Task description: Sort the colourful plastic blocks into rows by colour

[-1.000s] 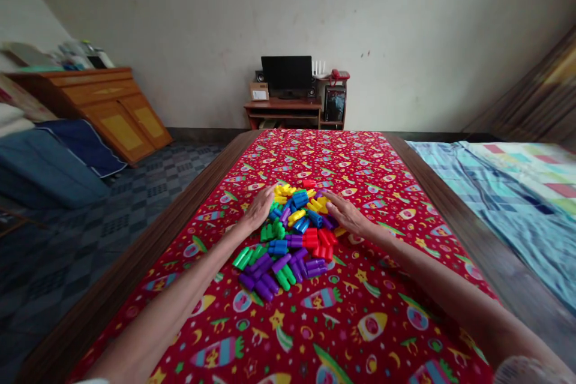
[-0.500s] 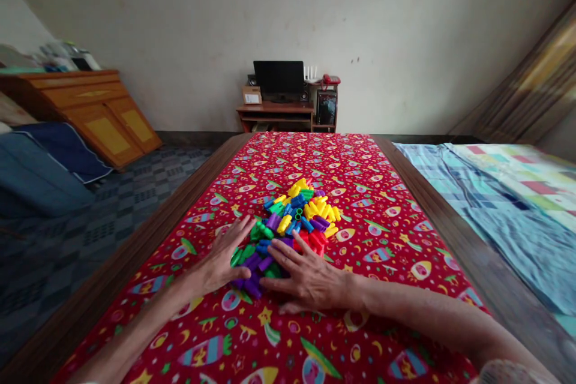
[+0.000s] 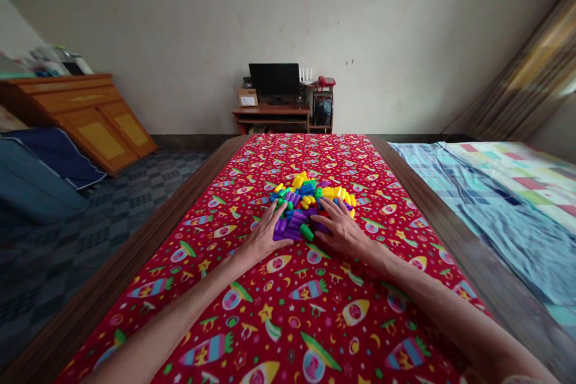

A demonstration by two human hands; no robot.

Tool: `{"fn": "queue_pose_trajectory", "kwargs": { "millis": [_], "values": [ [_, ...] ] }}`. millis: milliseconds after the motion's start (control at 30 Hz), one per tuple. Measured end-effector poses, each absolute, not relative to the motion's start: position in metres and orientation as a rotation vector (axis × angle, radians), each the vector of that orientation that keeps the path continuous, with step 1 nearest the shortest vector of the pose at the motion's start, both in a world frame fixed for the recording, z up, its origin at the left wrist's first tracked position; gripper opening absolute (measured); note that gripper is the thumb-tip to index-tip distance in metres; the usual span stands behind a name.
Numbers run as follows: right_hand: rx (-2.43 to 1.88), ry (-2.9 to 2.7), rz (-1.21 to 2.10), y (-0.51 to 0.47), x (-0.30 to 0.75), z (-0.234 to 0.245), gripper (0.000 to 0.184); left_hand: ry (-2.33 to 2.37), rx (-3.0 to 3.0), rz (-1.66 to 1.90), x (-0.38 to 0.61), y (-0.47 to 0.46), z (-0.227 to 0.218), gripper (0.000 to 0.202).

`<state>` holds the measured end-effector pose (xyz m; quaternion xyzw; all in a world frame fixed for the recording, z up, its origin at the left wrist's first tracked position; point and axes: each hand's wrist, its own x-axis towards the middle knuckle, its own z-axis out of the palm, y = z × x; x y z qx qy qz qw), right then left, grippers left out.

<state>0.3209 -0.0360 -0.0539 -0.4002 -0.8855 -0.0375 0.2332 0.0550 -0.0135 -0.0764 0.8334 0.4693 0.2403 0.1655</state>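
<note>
A heap of small plastic toy pieces in purple, green, blue, yellow and red (image 3: 293, 223) lies on a red patterned cloth (image 3: 288, 312). My left hand (image 3: 265, 231) rests against the heap's left side, fingers stretched forward and thumb apart along the near edge, beside the purple pieces. On the right side, my right hand (image 3: 339, 228) lies palm down with fingers spread, partly over the pieces. A green piece (image 3: 306, 232) sits at the front between both hands. What lies beneath the right palm is hidden.
The cloth covers a long table with dark wooden edges (image 3: 180, 216). Beyond it a desk (image 3: 270, 113) carries a monitor (image 3: 274, 81). A bed with blue and checked covers (image 3: 495, 210) stands to the right; a wooden cabinet (image 3: 90, 120) is at the left.
Both hands have moved forward, away from me, and the left one also rightward. The near pieces have shifted forward and right, and the heap is more compact.
</note>
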Motion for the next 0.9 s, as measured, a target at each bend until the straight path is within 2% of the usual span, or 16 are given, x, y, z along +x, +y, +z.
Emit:
{"fn": "queue_pose_trajectory", "kwargs": {
  "millis": [167,267,333,500,667,800,900],
  "values": [
    [-1.245,-2.069,0.074,-0.001,0.373,-0.047,0.043,1.274,2.337,0.906,0.082,0.010,-0.064,0.079],
    [-1.414,-1.870,0.191,0.025,0.400,-0.052,0.052,1.439,2.255,1.197,0.077,0.031,-0.058,0.061],
    [-1.507,-1.795,0.282,0.039,0.405,-0.059,0.056,1.585,2.131,1.314,0.073,0.050,-0.059,0.058],
    [-1.456,-1.782,0.373,0.062,0.367,-0.075,0.053,1.536,1.926,1.121,0.094,0.092,-0.069,0.056],
    [-1.422,-1.801,0.511,0.073,0.339,-0.064,0.052,1.345,1.966,1.039,0.125,0.110,-0.065,0.054],
    [-1.324,-1.879,0.558,0.052,0.364,-0.057,0.056,1.214,1.998,0.946,0.101,0.091,-0.048,0.067],
    [-1.246,-2.084,0.520,0.021,0.385,-0.062,0.062,1.050,2.245,0.702,0.075,0.052,-0.044,0.071]
  ]
}}
